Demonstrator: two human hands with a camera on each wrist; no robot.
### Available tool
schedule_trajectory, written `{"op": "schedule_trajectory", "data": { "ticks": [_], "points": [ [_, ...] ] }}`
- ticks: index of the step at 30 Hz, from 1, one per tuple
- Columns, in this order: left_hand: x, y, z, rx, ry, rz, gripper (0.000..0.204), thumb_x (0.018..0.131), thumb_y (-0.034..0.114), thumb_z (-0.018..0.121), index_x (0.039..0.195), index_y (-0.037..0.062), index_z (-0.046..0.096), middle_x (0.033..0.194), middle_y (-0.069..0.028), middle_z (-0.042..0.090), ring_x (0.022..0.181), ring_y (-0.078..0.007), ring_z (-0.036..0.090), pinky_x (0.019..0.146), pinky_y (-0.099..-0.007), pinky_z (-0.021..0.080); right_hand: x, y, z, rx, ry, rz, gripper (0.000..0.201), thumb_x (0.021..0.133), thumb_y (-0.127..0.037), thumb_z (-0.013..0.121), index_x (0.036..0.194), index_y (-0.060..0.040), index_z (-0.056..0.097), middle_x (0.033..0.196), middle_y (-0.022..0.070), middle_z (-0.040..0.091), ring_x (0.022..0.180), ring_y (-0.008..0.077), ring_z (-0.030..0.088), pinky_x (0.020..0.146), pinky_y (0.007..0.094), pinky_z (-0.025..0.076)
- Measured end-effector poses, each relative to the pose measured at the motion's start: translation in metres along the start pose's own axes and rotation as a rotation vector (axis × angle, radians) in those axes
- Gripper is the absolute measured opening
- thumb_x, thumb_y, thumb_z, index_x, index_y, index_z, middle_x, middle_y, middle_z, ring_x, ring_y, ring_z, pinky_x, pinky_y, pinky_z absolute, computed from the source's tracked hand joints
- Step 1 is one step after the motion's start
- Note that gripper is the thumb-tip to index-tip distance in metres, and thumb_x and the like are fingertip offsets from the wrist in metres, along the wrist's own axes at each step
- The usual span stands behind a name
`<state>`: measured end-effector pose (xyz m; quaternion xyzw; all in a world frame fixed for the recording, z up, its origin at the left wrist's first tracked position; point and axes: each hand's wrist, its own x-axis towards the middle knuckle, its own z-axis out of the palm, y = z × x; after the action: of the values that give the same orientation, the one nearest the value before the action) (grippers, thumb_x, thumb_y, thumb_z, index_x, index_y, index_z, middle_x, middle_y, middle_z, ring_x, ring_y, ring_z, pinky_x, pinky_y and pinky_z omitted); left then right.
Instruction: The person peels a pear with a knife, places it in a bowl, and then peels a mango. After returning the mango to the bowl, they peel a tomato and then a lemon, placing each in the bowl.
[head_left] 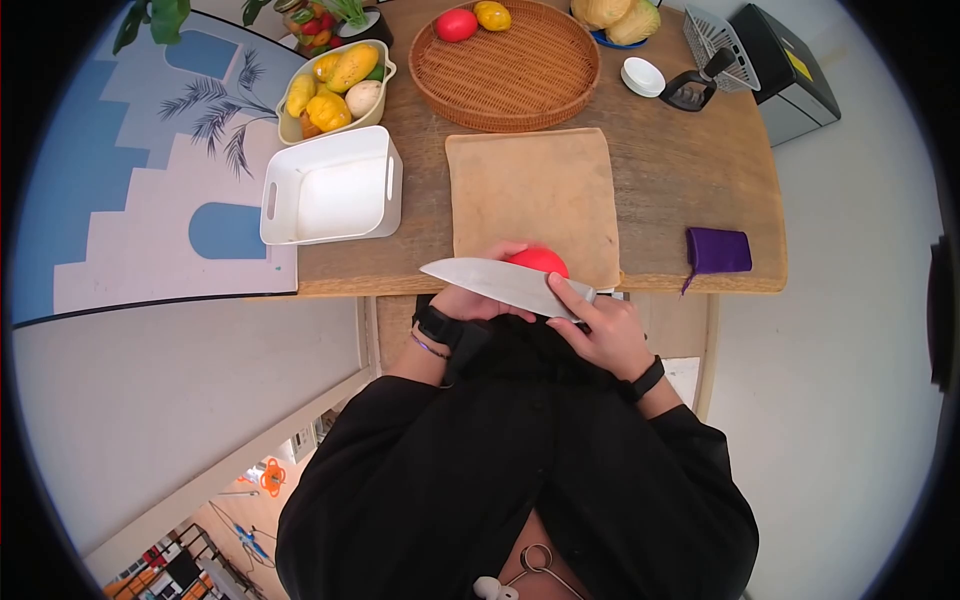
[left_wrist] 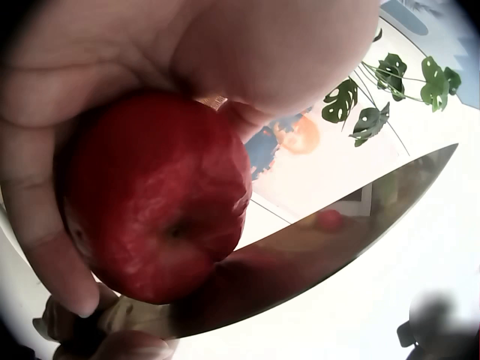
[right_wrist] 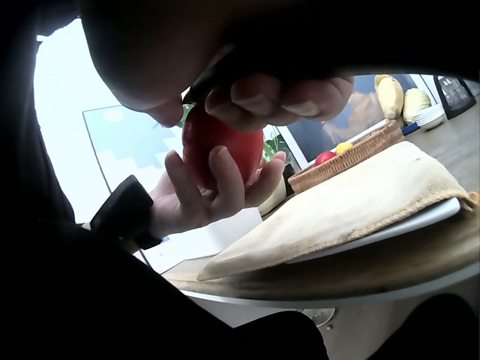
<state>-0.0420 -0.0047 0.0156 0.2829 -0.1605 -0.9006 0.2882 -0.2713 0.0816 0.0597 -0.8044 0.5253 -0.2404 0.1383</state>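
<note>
My left hand [head_left: 468, 303] grips a red apple [head_left: 541, 261], its fingers curled round the fruit just in front of my body. Wrinkled skin and a small dimple show on the apple [left_wrist: 157, 202] in the left wrist view. A large kitchen knife [head_left: 492, 281] is in my right hand [head_left: 612, 332], with the index finger stretched along the blade. The blade lies across the near side of the apple, its tip pointing left. In the right wrist view, my right fingers [right_wrist: 259, 101] curl round the knife handle, over the apple. The handle is mostly hidden by the hand.
A tan cloth-covered board [head_left: 532, 195] lies at the table's front edge. Left of it stand a white bin [head_left: 335, 190] and a fruit basket [head_left: 385, 90]. Behind it, a round wicker tray [head_left: 505, 70] holds red and yellow fruit. A purple pouch [head_left: 718, 251] lies right.
</note>
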Motion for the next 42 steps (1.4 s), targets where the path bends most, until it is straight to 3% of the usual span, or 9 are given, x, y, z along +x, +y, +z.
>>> {"op": "schedule_trajectory", "data": {
  "ticks": [2, 8, 15, 18, 20, 27, 29, 36, 42],
  "points": [
    [0.017, -0.002, -0.036, 0.031, -0.294, -0.128, 0.056, 0.106, 0.055, 0.049, 0.138, 0.0100, 0.059, 0.119, -0.0151, 0.070, 0.106, -0.0306, 0.072, 0.077, -0.0438, 0.064, 0.000, 0.001, 0.000, 0.008, -0.006, -0.010, 0.063, 0.090, -0.040, 0.076, 0.150, -0.0291, 0.057, 0.061, 0.0076, 0.060, 0.052, 0.0253, 0.061, 0.052, 0.0392, 0.051],
    [0.001, 0.007, 0.014, -0.120, 0.020, -0.196, 0.050, 0.107, 0.050, 0.048, 0.136, 0.0116, 0.060, 0.117, -0.0143, 0.072, 0.102, -0.0291, 0.073, 0.073, -0.0437, 0.065, 0.002, 0.001, 0.004, 0.014, 0.021, -0.035, 0.064, 0.090, -0.038, 0.077, 0.149, -0.0287, 0.057, 0.062, 0.0080, 0.061, 0.053, 0.0257, 0.061, 0.053, 0.0393, 0.052],
    [0.005, -0.002, -0.014, -0.132, -0.257, -0.140, 0.057, 0.101, 0.053, 0.057, 0.129, 0.0041, 0.064, 0.115, -0.0154, 0.074, 0.104, -0.0312, 0.072, 0.087, -0.0486, 0.061, 0.002, 0.003, 0.003, 0.020, 0.017, -0.045, 0.063, 0.090, -0.039, 0.077, 0.149, -0.0291, 0.057, 0.062, 0.0077, 0.061, 0.053, 0.0257, 0.061, 0.053, 0.0394, 0.051],
    [-0.006, 0.002, 0.029, 0.322, 0.217, 0.216, 0.053, 0.099, 0.050, 0.061, 0.123, 0.0029, 0.067, 0.106, -0.0136, 0.075, 0.092, -0.0298, 0.074, 0.083, -0.0439, 0.061, 0.000, 0.001, 0.005, 0.002, -0.008, -0.062, 0.063, 0.090, -0.040, 0.077, 0.149, -0.0295, 0.058, 0.060, 0.0066, 0.058, 0.052, 0.0249, 0.060, 0.052, 0.0387, 0.050],
    [0.017, -0.002, 0.001, -0.149, 0.084, -0.099, 0.051, 0.099, 0.047, 0.064, 0.119, 0.0009, 0.069, 0.102, -0.0136, 0.075, 0.085, -0.0275, 0.074, 0.081, -0.0390, 0.061, -0.001, 0.000, 0.007, -0.007, -0.018, -0.069, 0.063, 0.090, -0.041, 0.077, 0.148, -0.0298, 0.058, 0.059, 0.0061, 0.057, 0.052, 0.0245, 0.060, 0.052, 0.0383, 0.050],
    [0.027, -0.016, -0.015, -0.070, 0.186, -0.057, 0.059, 0.102, 0.055, 0.055, 0.114, -0.0010, 0.069, 0.096, -0.0175, 0.074, 0.084, -0.0272, 0.074, 0.076, -0.0368, 0.061, -0.002, 0.005, 0.013, 0.022, 0.076, -0.105, 0.065, 0.089, -0.040, 0.078, 0.149, -0.0294, 0.057, 0.068, 0.0060, 0.063, 0.056, 0.0241, 0.062, 0.054, 0.0380, 0.052],
    [0.013, 0.005, 0.000, -0.210, -0.196, -0.360, 0.067, 0.102, 0.061, 0.048, 0.111, -0.0017, 0.069, 0.092, -0.0191, 0.075, 0.078, -0.0292, 0.074, 0.064, -0.0367, 0.062, 0.001, 0.005, 0.010, 0.027, 0.101, -0.105, 0.065, 0.088, -0.040, 0.079, 0.149, -0.0291, 0.057, 0.071, 0.0060, 0.066, 0.057, 0.0241, 0.063, 0.055, 0.0379, 0.053],
    [0.030, -0.011, -0.052, -0.127, -0.317, -0.460, 0.073, 0.102, 0.067, 0.044, 0.125, 0.0009, 0.065, 0.098, -0.0189, 0.074, 0.071, -0.0355, 0.074, 0.055, -0.0371, 0.062, 0.001, 0.008, 0.002, 0.059, 0.044, -0.118, 0.065, 0.088, -0.039, 0.078, 0.149, -0.0285, 0.058, 0.071, 0.0060, 0.066, 0.057, 0.0241, 0.063, 0.056, 0.0380, 0.053],
    [0.000, -0.001, 0.013, -0.072, 0.066, -0.235, 0.060, 0.107, 0.058, 0.043, 0.144, 0.0125, 0.051, 0.101, -0.0179, 0.074, 0.072, -0.0294, 0.076, 0.055, -0.0355, 0.063, -0.002, 0.011, 0.008, 0.051, 0.049, -0.101, 0.063, 0.088, -0.041, 0.078, 0.148, -0.0302, 0.059, 0.063, 0.0058, 0.059, 0.054, 0.0238, 0.060, 0.053, 0.0379, 0.051]
  ]
}}
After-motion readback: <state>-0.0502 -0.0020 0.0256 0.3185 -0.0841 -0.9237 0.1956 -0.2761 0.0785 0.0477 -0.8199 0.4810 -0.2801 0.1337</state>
